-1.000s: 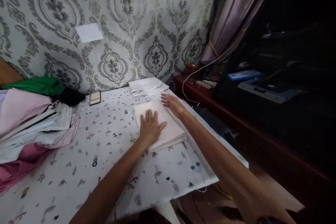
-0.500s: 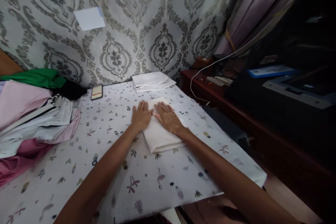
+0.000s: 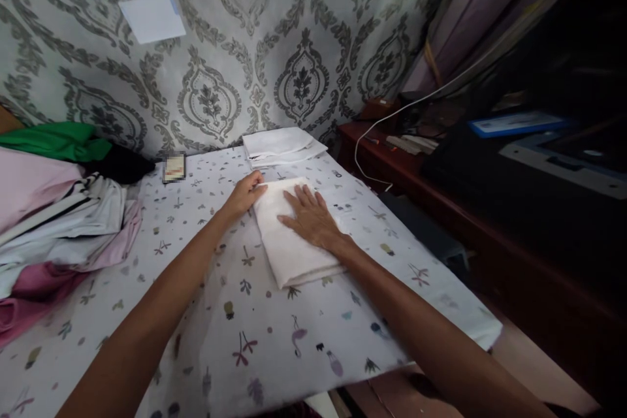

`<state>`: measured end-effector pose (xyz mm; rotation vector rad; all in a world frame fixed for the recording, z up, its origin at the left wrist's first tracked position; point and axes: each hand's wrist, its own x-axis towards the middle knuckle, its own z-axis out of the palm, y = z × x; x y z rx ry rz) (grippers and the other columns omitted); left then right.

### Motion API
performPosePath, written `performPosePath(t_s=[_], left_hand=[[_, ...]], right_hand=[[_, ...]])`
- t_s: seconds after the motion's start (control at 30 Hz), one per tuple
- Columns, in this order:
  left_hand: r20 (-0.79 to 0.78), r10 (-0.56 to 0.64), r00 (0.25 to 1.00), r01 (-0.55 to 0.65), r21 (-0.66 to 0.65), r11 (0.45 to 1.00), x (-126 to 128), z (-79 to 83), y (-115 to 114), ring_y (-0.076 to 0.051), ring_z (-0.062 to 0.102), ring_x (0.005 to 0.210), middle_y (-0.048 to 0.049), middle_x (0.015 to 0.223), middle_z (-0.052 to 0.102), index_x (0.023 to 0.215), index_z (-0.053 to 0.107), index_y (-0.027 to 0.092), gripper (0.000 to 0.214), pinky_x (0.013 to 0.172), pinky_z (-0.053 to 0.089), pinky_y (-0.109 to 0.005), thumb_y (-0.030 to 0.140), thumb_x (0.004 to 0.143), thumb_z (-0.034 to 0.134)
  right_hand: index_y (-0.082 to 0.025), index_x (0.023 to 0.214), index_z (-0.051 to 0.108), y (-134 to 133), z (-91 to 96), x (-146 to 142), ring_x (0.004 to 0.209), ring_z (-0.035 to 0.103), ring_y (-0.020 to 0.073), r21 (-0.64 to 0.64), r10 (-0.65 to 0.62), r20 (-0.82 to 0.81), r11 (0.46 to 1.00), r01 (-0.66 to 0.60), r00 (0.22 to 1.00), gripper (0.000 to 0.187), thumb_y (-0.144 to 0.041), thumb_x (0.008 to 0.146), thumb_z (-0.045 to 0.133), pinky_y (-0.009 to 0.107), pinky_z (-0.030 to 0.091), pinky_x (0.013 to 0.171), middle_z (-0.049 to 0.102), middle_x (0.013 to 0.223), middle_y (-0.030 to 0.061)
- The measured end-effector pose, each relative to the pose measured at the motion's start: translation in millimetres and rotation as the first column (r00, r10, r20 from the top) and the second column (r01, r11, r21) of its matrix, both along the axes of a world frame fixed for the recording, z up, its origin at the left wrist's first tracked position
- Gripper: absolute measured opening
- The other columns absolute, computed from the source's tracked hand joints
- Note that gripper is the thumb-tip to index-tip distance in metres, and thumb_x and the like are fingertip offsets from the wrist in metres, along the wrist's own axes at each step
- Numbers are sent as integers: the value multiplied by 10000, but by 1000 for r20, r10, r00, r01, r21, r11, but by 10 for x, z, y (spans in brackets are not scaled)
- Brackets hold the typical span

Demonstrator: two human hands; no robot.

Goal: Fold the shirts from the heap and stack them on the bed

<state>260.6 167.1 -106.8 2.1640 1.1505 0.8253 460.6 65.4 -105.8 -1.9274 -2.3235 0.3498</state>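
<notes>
Left hand (image 3: 246,193): fingers curled in, thumb and forefinger look pinched together on the far left corner of the folded white cloth (image 3: 291,258). Underside of the pinch is hidden, can't tell how many layers it has. Right hand (image 3: 312,219): fingers spread apart, palm down, laid over the far right part of the same cloth, gripping nothing.

White cloth lies flat, folded in layers, near the right side of the bed-like surface under a printed sheet (image 3: 196,313). Near edge shows stacked folds; near left corner sits free of both hands.

Handling, my judgement: light, soft, limp, not fragile. Little slip against skin, but layers could slide over each other or the whole thing could skid on the sheet. Best hold: corners or folded edges, thumb on top and fingers under, all layers together; a flat palm in the middle keeps the folds from shifting. One-corner lift would likely let it sag open.

Further out: folded white stack (image 3: 281,147) beyond the cloth, close to the wall (image 3: 267,88); small card-like item (image 3: 174,168), blurred, far left; heap of clothes (image 3: 53,222) at left; dark red desk (image 3: 379,160) and white cable (image 3: 356,150) at right.
</notes>
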Motion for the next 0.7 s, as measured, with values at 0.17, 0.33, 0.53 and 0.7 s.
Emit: performPosePath(t_s=[0.17,0.33,0.53,0.7], left_hand=[[-393,36,919,64,239,969,-14,-26,97,-216,534,769,-10,714,565,875,584,214,210,858,368,-353,342,956,438],[-584,132,801,108,357,928,-22,-43,147,-313,567,977,-99,802,665,1029,632,202,298,961,309,-469,349,1001,374],[-495,356,792,-100,470,877,-144,64,-195,-349,522,1124,-186,1165,641,1194,578,154,330,935,367,-494,361,973,447],[-475,-34,879,290,478,829,-157,229,-1315,-173,578,718,-49,803,648,995,616,179,294,672,453,-297,263,1020,335]], right_hand=[[-195,1607,236,-20,-2,5,1550,11,291,-2,12,15,1000,-12,1000,760,-642,994,288,491,55,1244,112,1684,129],[-207,1605,244,-14,-61,20,1552,36,288,32,33,9,999,-33,999,745,-637,997,276,494,79,1243,139,1682,123],[-200,1608,227,18,-113,26,1552,15,306,27,37,-8,999,-36,999,762,-647,992,264,514,57,1241,107,1690,108],[-202,1613,203,21,-112,19,1551,-11,305,6,43,-26,999,-43,999,783,-666,984,241,517,42,1239,81,1693,103]])
